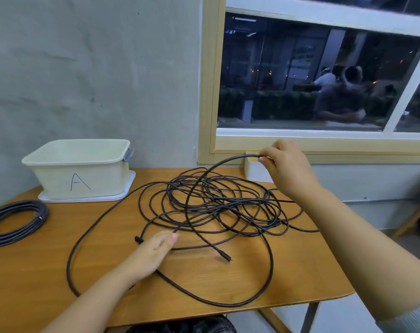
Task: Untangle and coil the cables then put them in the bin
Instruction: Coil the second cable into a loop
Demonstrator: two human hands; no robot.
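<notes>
Fingers [264,157] pinching cable [204,179]; bin [79,174] marked "A"

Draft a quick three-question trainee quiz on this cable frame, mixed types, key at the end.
1. True or false: the right hand pinches a strand lifted above the tangled cable.
2. Where does the coiled cable lie? A) inside the bin B) on the table, left of the tangle C) on the windowsill
3. Which letter is written on the bin?

Key: 1 true. 2 B; it lies on the table in front of the bin. 3 A. The left hand rests flat on the cable near one plug.
</notes>
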